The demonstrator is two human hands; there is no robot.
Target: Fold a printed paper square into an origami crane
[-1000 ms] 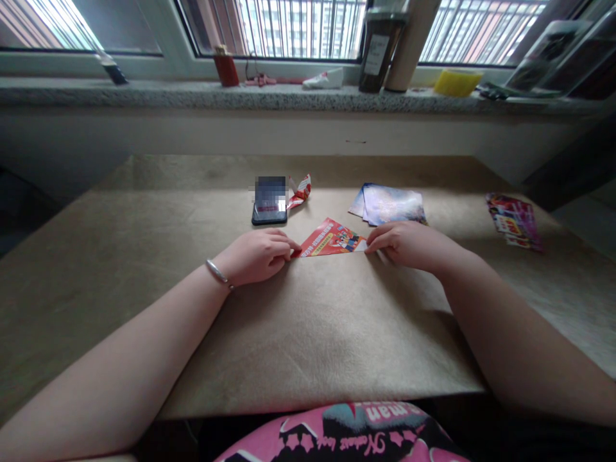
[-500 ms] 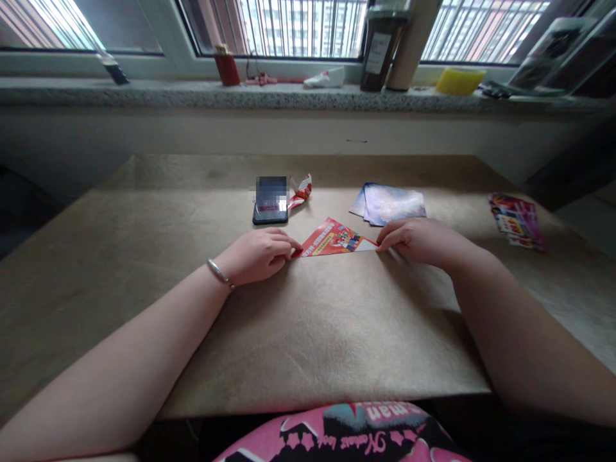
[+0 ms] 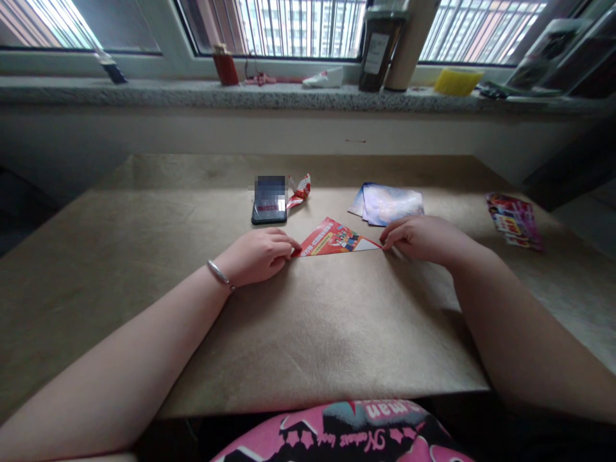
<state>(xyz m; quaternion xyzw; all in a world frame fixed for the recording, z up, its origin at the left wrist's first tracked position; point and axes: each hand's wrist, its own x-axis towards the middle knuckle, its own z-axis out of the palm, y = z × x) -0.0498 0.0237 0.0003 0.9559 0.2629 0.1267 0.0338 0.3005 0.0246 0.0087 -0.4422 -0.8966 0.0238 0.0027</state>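
A sheet of red printed paper (image 3: pixel 332 239), folded into a triangle, lies flat on the table with its long edge toward me. My left hand (image 3: pixel 262 255), a silver bangle on its wrist, has its fingers pinched on the left corner. At the right corner, by a white patch of the paper, the fingertips of my right hand (image 3: pixel 416 237) are pinched together on the tip. Just beyond the paper lie a phone (image 3: pixel 269 202) and a crumpled red and white paper piece (image 3: pixel 300 191). Bluish printed sheets (image 3: pixel 394 204) lie behind my right hand.
Colourful printed leaflets (image 3: pixel 514 221) lie at the right side of the brown-covered table (image 3: pixel 332 333). Along the stone windowsill (image 3: pixel 168 96) stand a red bottle (image 3: pixel 224 66), a dark jar (image 3: pixel 381 51) and a yellow block (image 3: pixel 457 81).
My right fingers have slid slightly outward at the right corner, so a little more of the tip shows. My left hand keeps its place on the left corner.
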